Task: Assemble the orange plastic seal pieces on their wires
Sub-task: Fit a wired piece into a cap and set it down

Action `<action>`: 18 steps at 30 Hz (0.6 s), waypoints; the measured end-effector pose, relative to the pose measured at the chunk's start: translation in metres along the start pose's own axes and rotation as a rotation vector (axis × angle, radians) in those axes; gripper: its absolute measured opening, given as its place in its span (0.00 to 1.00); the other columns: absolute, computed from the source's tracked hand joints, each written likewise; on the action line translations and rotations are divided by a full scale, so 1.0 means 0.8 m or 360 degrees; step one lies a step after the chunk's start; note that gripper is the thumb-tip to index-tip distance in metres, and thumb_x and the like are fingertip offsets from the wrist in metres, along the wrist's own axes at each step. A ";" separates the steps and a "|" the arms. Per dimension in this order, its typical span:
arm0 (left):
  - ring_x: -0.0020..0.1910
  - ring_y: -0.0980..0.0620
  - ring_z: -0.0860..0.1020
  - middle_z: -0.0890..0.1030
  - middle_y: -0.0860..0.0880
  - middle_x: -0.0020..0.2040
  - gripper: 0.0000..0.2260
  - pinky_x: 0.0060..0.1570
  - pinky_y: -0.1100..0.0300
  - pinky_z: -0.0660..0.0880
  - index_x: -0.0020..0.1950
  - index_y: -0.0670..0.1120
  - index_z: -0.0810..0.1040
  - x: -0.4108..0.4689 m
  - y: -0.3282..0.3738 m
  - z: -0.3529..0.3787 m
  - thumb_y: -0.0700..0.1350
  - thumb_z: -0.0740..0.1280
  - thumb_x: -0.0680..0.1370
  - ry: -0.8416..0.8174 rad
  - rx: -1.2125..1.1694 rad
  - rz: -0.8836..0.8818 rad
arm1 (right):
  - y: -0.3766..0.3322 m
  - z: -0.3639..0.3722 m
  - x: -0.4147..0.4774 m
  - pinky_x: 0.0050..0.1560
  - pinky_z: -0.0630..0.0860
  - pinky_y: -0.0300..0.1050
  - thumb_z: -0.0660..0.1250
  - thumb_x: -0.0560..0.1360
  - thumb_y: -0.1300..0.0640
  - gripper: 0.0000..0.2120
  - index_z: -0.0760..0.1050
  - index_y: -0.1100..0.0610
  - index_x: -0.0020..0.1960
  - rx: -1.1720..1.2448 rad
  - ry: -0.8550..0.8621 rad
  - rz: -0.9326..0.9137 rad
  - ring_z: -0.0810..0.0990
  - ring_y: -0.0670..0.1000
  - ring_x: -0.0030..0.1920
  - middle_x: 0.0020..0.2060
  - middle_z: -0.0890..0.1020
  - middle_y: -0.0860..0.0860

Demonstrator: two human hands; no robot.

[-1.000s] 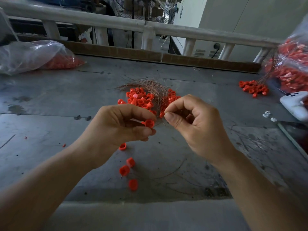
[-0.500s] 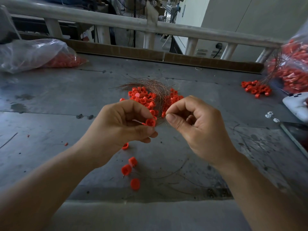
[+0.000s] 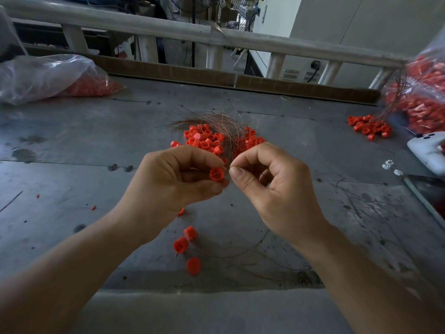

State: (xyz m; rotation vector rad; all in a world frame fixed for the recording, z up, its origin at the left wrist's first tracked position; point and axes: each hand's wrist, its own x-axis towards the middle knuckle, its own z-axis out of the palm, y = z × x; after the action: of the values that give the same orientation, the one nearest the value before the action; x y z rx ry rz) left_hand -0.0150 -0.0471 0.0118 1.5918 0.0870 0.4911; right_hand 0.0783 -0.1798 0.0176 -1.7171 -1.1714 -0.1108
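Observation:
My left hand pinches a small orange seal cap between thumb and fingers, its hollow side facing right. My right hand is level with it, thumb and forefinger pinched together just right of the cap on a thin wire that rises toward the pile. Behind both hands lies a heap of orange seal pieces under a tangle of copper-coloured wires. Three loose orange caps lie on the table below my left hand.
The grey metal table is scratched and stained. A clear bag of orange pieces lies far left, another bag far right, with a small orange pile beside it. A white device sits at the right edge. A railing runs behind.
Both hands stay close together in the same place. The cap in my left hand has turned slightly, and my right thumb and forefinger have closed in nearer to it.

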 end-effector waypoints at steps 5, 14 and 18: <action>0.37 0.56 0.82 0.84 0.50 0.38 0.11 0.39 0.69 0.76 0.38 0.51 0.83 0.001 0.000 0.000 0.45 0.73 0.56 0.0065 0.0014 0.0061 | 0.000 0.004 -0.001 0.34 0.66 0.28 0.66 0.70 0.59 0.02 0.76 0.56 0.39 -0.0052 -0.0048 0.0001 0.72 0.39 0.33 0.33 0.75 0.43; 0.41 0.51 0.83 0.84 0.46 0.40 0.16 0.41 0.66 0.77 0.43 0.46 0.84 0.001 0.002 -0.004 0.37 0.77 0.57 -0.0015 -0.0117 0.0031 | 0.000 0.001 0.001 0.34 0.66 0.27 0.66 0.70 0.59 0.03 0.77 0.56 0.38 -0.0090 -0.0011 0.0053 0.72 0.39 0.32 0.32 0.74 0.42; 0.44 0.49 0.83 0.85 0.46 0.42 0.14 0.43 0.65 0.78 0.47 0.46 0.83 0.001 0.001 -0.006 0.35 0.72 0.63 -0.0055 -0.0264 -0.0014 | -0.001 -0.003 0.002 0.32 0.66 0.27 0.66 0.70 0.58 0.03 0.76 0.56 0.38 -0.0063 0.0019 0.0075 0.72 0.39 0.31 0.32 0.75 0.43</action>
State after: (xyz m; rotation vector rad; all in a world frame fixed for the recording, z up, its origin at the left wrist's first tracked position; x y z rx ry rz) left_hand -0.0160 -0.0427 0.0125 1.4363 0.0265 0.4521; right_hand 0.0801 -0.1807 0.0202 -1.7754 -1.1262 -0.1163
